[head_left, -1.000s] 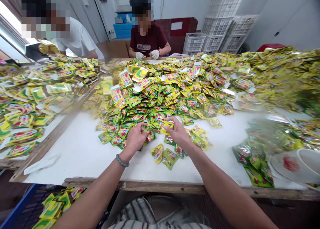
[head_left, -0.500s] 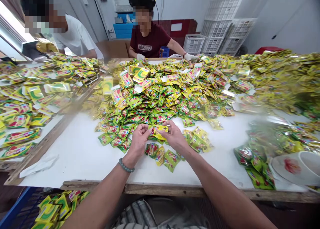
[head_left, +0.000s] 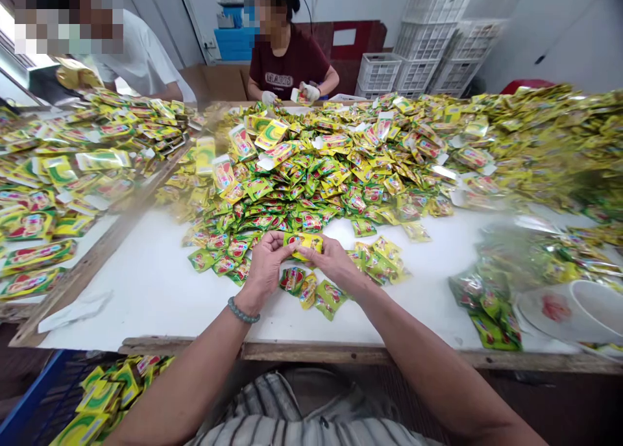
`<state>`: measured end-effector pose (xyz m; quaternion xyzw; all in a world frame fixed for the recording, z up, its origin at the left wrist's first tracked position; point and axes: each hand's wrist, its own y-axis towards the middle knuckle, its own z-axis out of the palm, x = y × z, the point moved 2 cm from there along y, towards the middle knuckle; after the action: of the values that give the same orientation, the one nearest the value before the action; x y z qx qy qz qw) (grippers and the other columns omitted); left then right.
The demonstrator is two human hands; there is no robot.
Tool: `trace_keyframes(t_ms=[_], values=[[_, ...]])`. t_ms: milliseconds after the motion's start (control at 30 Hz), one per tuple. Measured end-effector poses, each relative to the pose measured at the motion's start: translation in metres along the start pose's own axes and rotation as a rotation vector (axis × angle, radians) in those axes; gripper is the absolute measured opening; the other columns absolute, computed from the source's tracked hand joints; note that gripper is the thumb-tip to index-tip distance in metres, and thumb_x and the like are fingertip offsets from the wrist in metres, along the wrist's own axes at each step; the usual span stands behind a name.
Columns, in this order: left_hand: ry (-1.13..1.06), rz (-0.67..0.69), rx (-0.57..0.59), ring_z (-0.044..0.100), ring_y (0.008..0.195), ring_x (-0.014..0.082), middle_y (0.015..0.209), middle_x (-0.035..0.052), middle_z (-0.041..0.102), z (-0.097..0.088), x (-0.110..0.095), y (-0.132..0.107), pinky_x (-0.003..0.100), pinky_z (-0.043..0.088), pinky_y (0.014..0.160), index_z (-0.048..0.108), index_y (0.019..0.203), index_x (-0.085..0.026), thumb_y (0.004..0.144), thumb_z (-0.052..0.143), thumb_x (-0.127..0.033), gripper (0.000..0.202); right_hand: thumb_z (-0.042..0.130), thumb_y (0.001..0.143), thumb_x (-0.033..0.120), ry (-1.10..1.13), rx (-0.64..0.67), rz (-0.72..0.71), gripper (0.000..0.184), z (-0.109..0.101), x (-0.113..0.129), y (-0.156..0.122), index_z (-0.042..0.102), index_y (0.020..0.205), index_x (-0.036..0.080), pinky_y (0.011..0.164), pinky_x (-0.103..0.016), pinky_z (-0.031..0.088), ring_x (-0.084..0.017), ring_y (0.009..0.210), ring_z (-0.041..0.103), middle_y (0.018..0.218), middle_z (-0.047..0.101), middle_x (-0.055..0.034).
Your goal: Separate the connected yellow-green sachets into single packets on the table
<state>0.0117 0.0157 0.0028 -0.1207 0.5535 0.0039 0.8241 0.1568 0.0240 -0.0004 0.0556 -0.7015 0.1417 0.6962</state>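
Note:
Both my hands meet above the white table top (head_left: pixel 160 271). My left hand (head_left: pixel 267 263) pinches the left end of a small yellow packet (head_left: pixel 302 241) with a red fruit print. On its right end, my right hand (head_left: pixel 335 264) is closed with the thumb across the front. Just below the hands lie a few loose sachets (head_left: pixel 329 297), green and yellow. Beyond them rises a large heap of green and yellow sachets (head_left: pixel 292 193), with flat yellow cartons (head_left: pixel 272 134) on top. A small group of sachets (head_left: pixel 382 258) sits right of my right hand.
A white cup (head_left: pixel 591 309) stands at the right near more sachets (head_left: pixel 496 329). A wooden strip (head_left: pixel 107 251) divides off cartons at left. Below the table edge, a blue crate (head_left: pixel 36 394) holds yellow cartons. Two people work across the table; white crates (head_left: pixel 379 73) are stacked behind.
My hands still hold the yellow packet; my left fingers now sit behind it. The gloved person opposite has drawn an outstretched arm back and holds a carton. The view has tilted down slightly.

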Motion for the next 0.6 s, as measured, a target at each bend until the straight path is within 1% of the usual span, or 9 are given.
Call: trace_keyframes(t_ms=[67,167,233,300,367,433,467,533,600], values=[[0.097,0.042,0.008,0.06,0.066,0.0112,0.07,-0.0045,0.063,-0.001,-0.001,-0.001,0.025,0.05,0.068,0.056,0.082,-0.018,0.05,0.087,-0.029,0.045,0.072,0.07,0.053,0.009,0.011,0.001,0.042,0.0,0.003,0.0,0.065,0.09,0.016,0.064,-0.028,0.051,-0.016,0.069,0.06,0.081,0.068,-0.0032],[0.382,0.139,0.045,0.063,0.077,0.0155,0.081,-0.0008,0.064,-0.001,-0.007,-0.012,0.029,0.05,0.073,0.055,0.097,-0.02,0.064,0.081,-0.037,0.045,0.073,0.07,0.05,-0.084,-0.137,-0.034,0.038,-0.012,0.008,0.001,0.067,0.087,0.016,0.062,-0.027,0.049,-0.015,0.067,0.058,0.077,0.068,-0.0023],[0.695,0.214,0.175,0.062,0.084,0.0187,0.09,0.0022,0.065,-0.002,-0.011,-0.026,0.032,0.05,0.075,0.055,0.102,-0.021,0.071,0.077,-0.041,0.043,0.073,0.07,0.048,-0.127,-0.193,-0.054,0.035,-0.025,0.014,-0.002,0.066,0.086,0.017,0.064,-0.027,0.048,-0.016,0.07,0.059,0.076,0.068,-0.0016],[1.032,0.303,0.366,0.06,0.093,0.0234,0.099,0.0057,0.064,-0.005,-0.013,-0.042,0.037,0.05,0.08,0.058,0.101,-0.021,0.072,0.076,-0.041,0.039,0.073,0.071,0.047,-0.084,-0.058,-0.024,0.034,-0.034,0.021,-0.007,0.066,0.085,0.017,0.066,-0.026,0.049,-0.016,0.072,0.06,0.076,0.068,-0.0008],[1.302,0.383,0.507,0.057,0.103,0.0282,0.109,0.0094,0.062,-0.013,-0.012,-0.051,0.041,0.048,0.087,0.06,0.103,-0.02,0.074,0.075,-0.034,0.036,0.073,0.07,0.045,-0.041,0.238,0.072,0.033,-0.036,0.025,-0.015,0.067,0.085,0.017,0.065,-0.026,0.049,-0.015,0.069,0.061,0.076,0.069,-0.0002],[1.462,0.42,0.55,0.054,0.111,0.0306,0.116,0.012,0.061,-0.025,-0.01,-0.052,0.044,0.046,0.093,0.059,0.112,-0.019,0.077,0.07,-0.024,0.037,0.075,0.069,0.042,-0.133,0.512,0.153,0.029,-0.032,0.026,-0.023,0.069,0.084,0.018,0.06,-0.024,0.047,-0.015,0.064,0.06,0.074,0.069,0.0003],[1.514,0.421,0.554,0.054,0.113,0.0306,0.118,0.0126,0.061,-0.031,-0.009,-0.048,0.044,0.045,0.095,0.057,0.116,-0.019,0.079,0.067,-0.02,0.038,0.076,0.069,0.04,-0.227,0.584,0.157,0.026,-0.029,0.024,-0.025,0.07,0.082,0.018,0.057,-0.023,0.045,-0.014,0.061,0.059,0.072,0.069,0.0008],[1.6,0.418,0.52,0.055,0.112,0.0305,0.116,0.013,0.062,-0.042,-0.007,-0.038,0.043,0.045,0.095,0.057,0.118,-0.018,0.082,0.061,-0.016,0.036,0.074,0.071,0.035,-0.435,0.573,0.083,0.018,-0.022,0.018,-0.022,0.071,0.08,0.02,0.057,-0.023,0.043,-0.014,0.061,0.059,0.07,0.069,0.001],[1.691,0.402,0.444,0.057,0.107,0.0317,0.109,0.0145,0.065,-0.048,-0.008,-0.025,0.043,0.046,0.091,0.061,0.108,-0.016,0.085,0.055,-0.017,0.023,0.069,0.077,0.033,-0.614,0.391,-0.023,0.013,-0.017,0.009,-0.013,0.072,0.083,0.021,0.062,-0.024,0.043,-0.016,0.067,0.06,0.073,0.069,-0.0007]])
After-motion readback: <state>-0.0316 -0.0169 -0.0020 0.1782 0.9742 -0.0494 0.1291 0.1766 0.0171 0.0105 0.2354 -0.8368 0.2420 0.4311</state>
